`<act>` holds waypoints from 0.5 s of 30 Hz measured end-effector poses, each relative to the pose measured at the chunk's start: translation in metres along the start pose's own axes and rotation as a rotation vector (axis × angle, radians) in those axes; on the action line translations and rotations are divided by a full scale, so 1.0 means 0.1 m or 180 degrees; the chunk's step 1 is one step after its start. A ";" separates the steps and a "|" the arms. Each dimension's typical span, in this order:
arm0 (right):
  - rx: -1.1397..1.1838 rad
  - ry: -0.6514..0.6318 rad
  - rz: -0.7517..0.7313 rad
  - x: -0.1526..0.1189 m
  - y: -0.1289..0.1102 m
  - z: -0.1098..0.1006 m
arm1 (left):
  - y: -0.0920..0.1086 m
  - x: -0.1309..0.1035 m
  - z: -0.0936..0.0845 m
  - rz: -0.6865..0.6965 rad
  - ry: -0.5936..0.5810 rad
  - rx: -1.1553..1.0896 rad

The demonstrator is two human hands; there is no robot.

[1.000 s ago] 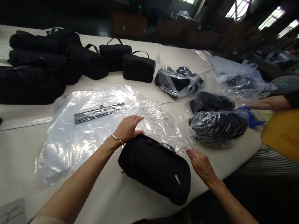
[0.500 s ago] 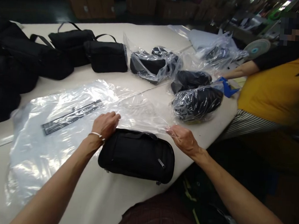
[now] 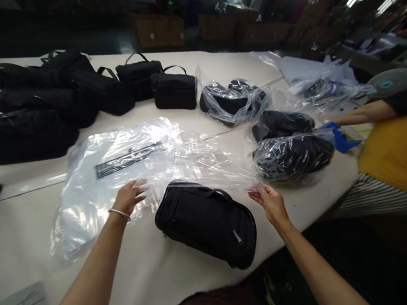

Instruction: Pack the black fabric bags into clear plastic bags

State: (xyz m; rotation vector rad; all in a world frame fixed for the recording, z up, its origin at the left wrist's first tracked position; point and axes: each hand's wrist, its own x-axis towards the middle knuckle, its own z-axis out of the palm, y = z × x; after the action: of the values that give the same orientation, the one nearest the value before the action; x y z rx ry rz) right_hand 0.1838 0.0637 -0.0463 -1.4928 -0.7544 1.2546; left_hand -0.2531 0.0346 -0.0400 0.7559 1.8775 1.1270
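Observation:
A clear plastic bag [image 3: 202,164] is stretched between my two hands, its near edge running just behind a black bag. My left hand [image 3: 129,196] holds the left corner of that edge, and my right hand [image 3: 268,202] pinches the right corner. The black bag [image 3: 207,222] lies on the table right in front of me, with a carry handle on top and a silver zip pull at its right end; neither hand touches it. Under and left of my left hand spreads a stack of clear plastic bags [image 3: 82,186] with dark printing.
Several black bags [image 3: 106,90] stand at the back left of the white table [image 3: 139,269]. Plastic-wrapped black bags [image 3: 294,154] lie at the right. Beyond them a person's arm [image 3: 366,113] reaches in near a blue object [image 3: 343,140] and a fan [image 3: 391,83].
My hands have moved farther apart, pulling the plastic edge wide and taut. The view has turned left, so more black bags show there.

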 end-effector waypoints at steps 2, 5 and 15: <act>-0.0156 0.0081 -0.0125 0.05 0.04 0.01 | 0.08 0.03 0.08 0.0069 -0.0130 -0.0735; -0.0474 0.0259 -0.0574 0.00 0.01 0.00 | 0.26 -0.02 0.16 0.0335 -0.0140 -0.1579; -0.2731 -0.0493 -0.2443 -0.58 0.66 -0.76 | -0.67 -0.60 -0.12 0.2342 -0.0039 0.0772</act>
State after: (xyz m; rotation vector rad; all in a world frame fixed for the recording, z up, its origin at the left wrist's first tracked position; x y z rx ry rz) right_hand 0.2320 -0.0316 -0.0922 -1.4837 -1.9104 0.4459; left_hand -0.2397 -0.0470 -0.0777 1.6758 1.7812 1.3191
